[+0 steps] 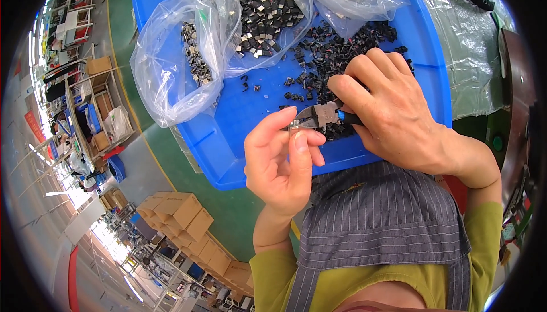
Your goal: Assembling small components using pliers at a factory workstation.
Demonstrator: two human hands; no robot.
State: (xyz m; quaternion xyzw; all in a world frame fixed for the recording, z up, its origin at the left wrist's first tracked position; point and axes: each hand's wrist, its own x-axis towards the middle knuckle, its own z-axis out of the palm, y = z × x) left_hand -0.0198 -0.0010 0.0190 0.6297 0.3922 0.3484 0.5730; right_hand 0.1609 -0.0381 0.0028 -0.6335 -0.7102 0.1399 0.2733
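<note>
My left hand (pixel 284 167) pinches a small metal connector piece (pixel 294 125) between thumb and index finger, above the near part of a blue tray (pixel 236 155). My right hand (pixel 393 101) is closed round the handles of a pair of cutting pliers (pixel 327 114). The pliers' jaws reach left to the piece; whether they touch it is too small to tell. Just beyond the right hand lies a spread of small black plastic bits (pixel 322 56), some partly hidden under that hand and the pliers.
A clear bag of black-and-silver connectors (pixel 268 16) sits at the tray's far side. Another open plastic bag (pixel 162 93) with small metal parts (pixel 196 56) lies left of it. Cardboard boxes (pixel 179 209) and a shelf cart (pixel 99 107) stand off to the left.
</note>
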